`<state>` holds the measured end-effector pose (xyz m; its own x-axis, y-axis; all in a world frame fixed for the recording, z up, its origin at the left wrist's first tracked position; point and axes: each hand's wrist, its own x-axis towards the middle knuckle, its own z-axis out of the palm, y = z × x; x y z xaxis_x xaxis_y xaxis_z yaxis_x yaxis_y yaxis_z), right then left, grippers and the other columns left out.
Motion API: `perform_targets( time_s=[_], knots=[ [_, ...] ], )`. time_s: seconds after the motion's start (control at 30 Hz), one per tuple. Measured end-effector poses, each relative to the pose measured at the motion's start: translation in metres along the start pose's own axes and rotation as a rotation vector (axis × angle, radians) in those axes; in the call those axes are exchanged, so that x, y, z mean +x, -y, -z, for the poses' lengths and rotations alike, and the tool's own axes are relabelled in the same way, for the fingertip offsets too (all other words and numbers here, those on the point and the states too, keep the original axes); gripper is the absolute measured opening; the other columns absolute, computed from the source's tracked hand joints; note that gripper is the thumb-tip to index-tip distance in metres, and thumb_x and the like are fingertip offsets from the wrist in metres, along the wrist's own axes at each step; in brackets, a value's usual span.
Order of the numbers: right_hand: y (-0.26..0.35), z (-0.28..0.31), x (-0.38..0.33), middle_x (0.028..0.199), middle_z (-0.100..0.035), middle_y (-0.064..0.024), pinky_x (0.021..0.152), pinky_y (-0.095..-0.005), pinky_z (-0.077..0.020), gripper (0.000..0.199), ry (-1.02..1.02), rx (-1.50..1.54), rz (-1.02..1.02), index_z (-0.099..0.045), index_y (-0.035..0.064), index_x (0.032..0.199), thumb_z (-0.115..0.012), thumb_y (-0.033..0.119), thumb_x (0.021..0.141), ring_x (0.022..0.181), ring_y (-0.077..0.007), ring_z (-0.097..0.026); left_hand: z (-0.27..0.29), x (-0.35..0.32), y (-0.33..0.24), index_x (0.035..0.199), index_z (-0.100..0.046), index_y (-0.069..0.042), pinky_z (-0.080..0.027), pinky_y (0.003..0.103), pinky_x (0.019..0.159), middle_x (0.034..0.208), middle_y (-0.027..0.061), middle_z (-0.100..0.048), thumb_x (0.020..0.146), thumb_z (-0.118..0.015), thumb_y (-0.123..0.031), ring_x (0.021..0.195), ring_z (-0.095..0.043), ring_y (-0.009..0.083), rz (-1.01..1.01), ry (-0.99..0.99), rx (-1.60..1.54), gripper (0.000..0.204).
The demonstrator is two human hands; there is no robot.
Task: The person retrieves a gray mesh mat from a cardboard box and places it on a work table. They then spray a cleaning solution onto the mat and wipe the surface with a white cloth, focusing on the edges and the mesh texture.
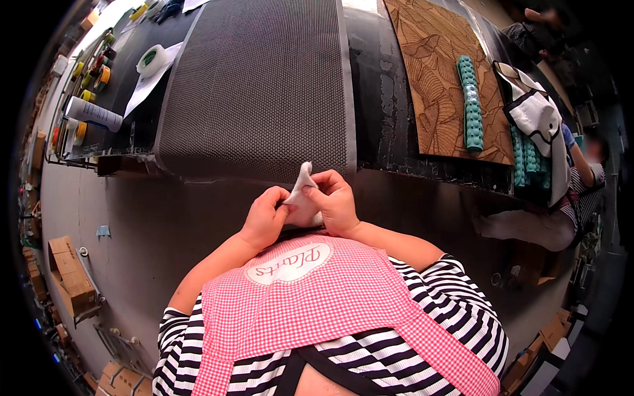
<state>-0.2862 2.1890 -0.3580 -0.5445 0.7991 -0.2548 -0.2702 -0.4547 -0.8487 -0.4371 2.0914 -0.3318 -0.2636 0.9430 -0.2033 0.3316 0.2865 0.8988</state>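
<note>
Both my hands pinch a small white cloth (pixel 304 210) in front of my apron, just off the near edge of the table. My left hand (pixel 265 212) grips its left side with thumb and fingers closed. The right side is held by my right hand (pixel 335 203), thumb pressed against the fabric. One corner of the cloth sticks up between the hands. Straight beyond them, a dark grey textured mat (pixel 257 86) lies along the table, its near end at the edge. Folds of the cloth behind my fingers are hidden.
On the right lie a brown leaf-patterned mat (pixel 429 86), a teal bumpy roll (pixel 470 105) and a white bag with black trim (pixel 538 115). Tape rolls (pixel 152 61) and a paper roll (pixel 92 113) are at left. A person (pixel 581 171) sits at right. Cardboard boxes (pixel 69 277) stand on the floor.
</note>
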Motion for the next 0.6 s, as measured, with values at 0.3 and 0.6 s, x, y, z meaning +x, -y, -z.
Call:
perform_targets(
  time_s=[0.3,0.6],
  knots=[
    [-0.076,-0.098,-0.051,0.085,-0.064,-0.0008,0.072,-0.0236,-0.0471,0.012,0.056,-0.078,-0.157,-0.062,0.0050,0.092,-0.072,0.003,0.086,0.078,-0.0078,-0.057,0.073,-0.120,0.081,0.084,-0.055,-0.005,-0.048,0.044,0.068,0.080,0.0130,-0.061,0.084,-0.072,-0.017,0.080,-0.060,0.0353,-0.031,-0.208,0.330,0.021],
    [-0.158,-0.195,-0.099,0.081,-0.063,-0.0005,0.059,-0.0237,-0.0423,0.015,0.198,-0.201,-0.399,-0.061,0.0058,0.091,-0.074,0.005,0.084,0.067,-0.0076,-0.053,0.135,-0.255,0.145,0.068,-0.048,-0.004,-0.045,0.047,0.060,0.070,0.0132,-0.057,0.086,-0.070,-0.032,0.069,-0.057,0.0363,0.027,-0.392,0.448,0.040]
  ],
)
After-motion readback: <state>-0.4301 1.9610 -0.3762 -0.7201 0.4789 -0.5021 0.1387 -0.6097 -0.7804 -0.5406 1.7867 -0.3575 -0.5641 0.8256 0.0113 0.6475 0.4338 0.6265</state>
